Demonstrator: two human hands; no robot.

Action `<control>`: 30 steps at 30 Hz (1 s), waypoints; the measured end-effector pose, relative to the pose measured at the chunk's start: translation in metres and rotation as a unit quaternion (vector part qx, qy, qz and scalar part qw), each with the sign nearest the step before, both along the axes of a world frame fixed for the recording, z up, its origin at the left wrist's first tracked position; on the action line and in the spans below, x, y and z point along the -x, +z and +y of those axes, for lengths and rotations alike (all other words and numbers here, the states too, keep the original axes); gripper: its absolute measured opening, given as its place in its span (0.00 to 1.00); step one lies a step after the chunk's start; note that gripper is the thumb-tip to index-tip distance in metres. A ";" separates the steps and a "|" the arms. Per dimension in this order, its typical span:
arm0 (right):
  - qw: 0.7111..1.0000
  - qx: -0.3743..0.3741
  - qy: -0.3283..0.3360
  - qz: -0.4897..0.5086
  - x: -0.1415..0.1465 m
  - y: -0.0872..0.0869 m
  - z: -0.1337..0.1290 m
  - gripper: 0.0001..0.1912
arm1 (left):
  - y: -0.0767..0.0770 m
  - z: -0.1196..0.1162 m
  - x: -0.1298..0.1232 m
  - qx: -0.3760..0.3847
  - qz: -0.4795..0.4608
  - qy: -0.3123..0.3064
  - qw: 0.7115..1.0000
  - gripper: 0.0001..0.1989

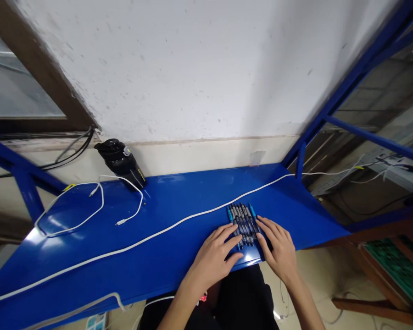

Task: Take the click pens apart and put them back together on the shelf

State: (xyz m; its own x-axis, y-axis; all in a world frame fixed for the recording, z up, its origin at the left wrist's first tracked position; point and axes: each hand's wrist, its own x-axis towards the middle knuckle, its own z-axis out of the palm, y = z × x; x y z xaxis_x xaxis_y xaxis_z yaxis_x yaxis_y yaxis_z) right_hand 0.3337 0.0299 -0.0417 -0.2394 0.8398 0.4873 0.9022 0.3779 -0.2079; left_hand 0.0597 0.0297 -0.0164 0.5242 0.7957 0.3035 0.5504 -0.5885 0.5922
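Several pens (242,216) lie side by side in a row near the front edge of the blue table (186,192). Most have dark or grey grips, and the outer ones show light blue parts. My left hand (213,254) rests at the row's left side, fingers stretched out and apart, fingertips over the lower part of the pens. At the right side, my right hand (278,247) has its fingers extended, the tips touching or very close to the outermost pen. The fingers partly cover the lower ends of the pens. Neither hand is wrapped around a pen.
A long white cable (179,223) crosses the table behind the pens. At the back left stands a black bottle (122,162), beside a looped white charging cord (101,201). Blue frame bars (344,98) rise at the right, and a pale wall (192,82) stands behind.
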 end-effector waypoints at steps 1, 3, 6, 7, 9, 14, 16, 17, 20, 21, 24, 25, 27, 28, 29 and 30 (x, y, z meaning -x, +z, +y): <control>1.000 0.002 0.005 -0.010 -0.001 0.000 0.000 0.23 | 0.001 0.000 0.000 -0.001 0.005 -0.002 1.000 0.27; 0.999 0.007 0.022 -0.027 0.000 0.002 -0.001 0.26 | 0.003 0.001 0.000 -0.008 0.019 -0.010 1.000 0.31; 0.997 0.019 0.063 -0.039 0.004 0.006 -0.002 0.28 | 0.006 0.002 0.000 -0.023 0.041 -0.028 0.999 0.33; 0.996 0.023 0.075 -0.040 0.007 0.007 -0.002 0.29 | 0.006 0.003 0.000 -0.026 0.044 -0.031 0.998 0.32; 0.994 0.031 0.092 -0.045 0.012 0.009 -0.001 0.29 | 0.007 0.003 0.000 -0.029 0.046 -0.034 0.998 0.30; 0.991 0.046 0.113 -0.047 0.020 0.011 0.001 0.29 | 0.007 0.003 0.000 -0.024 0.041 -0.029 0.998 0.28; 0.992 0.044 0.118 -0.031 0.019 0.010 0.001 0.28 | 0.007 0.002 0.000 -0.022 0.040 -0.028 0.999 0.28; 0.992 0.041 0.119 -0.022 0.018 0.009 0.001 0.28 | 0.007 0.002 0.000 -0.021 0.040 -0.027 0.999 0.28; 0.995 0.023 0.095 0.016 0.017 0.004 0.000 0.27 | 0.005 0.002 -0.001 -0.015 0.036 -0.018 0.999 0.29; 0.996 0.017 0.076 0.030 0.017 0.003 0.000 0.27 | 0.005 0.002 -0.001 -0.013 0.036 -0.014 0.999 0.29; 0.998 0.012 0.036 0.043 0.019 0.002 0.001 0.27 | 0.003 0.002 0.000 -0.007 0.034 -0.007 0.999 0.32; 0.999 0.014 0.034 0.037 0.020 0.003 0.001 0.27 | 0.003 0.002 0.000 -0.007 0.033 -0.007 0.999 0.32; 0.999 0.015 0.040 0.021 0.022 0.005 0.002 0.26 | 0.002 0.002 -0.001 -0.008 0.033 -0.008 0.999 0.32; 0.999 0.015 0.044 0.014 0.023 0.006 0.002 0.26 | 0.002 0.002 -0.001 -0.008 0.035 -0.008 0.999 0.31; 0.999 0.014 0.049 0.008 0.023 0.007 0.002 0.25 | 0.002 0.003 -0.001 -0.008 0.038 -0.008 0.999 0.31; 0.998 0.015 0.054 0.004 0.023 0.008 0.002 0.25 | 0.002 0.003 -0.001 -0.008 0.040 -0.008 0.999 0.30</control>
State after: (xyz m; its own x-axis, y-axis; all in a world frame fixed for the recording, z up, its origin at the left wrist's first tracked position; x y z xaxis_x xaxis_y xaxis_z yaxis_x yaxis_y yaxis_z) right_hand 0.3104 0.0323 -0.0341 -0.3248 0.8233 0.4655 0.8548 0.4662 -0.2281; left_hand 0.0609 0.0323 -0.0143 0.5599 0.7823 0.2732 0.5855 -0.6068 0.5376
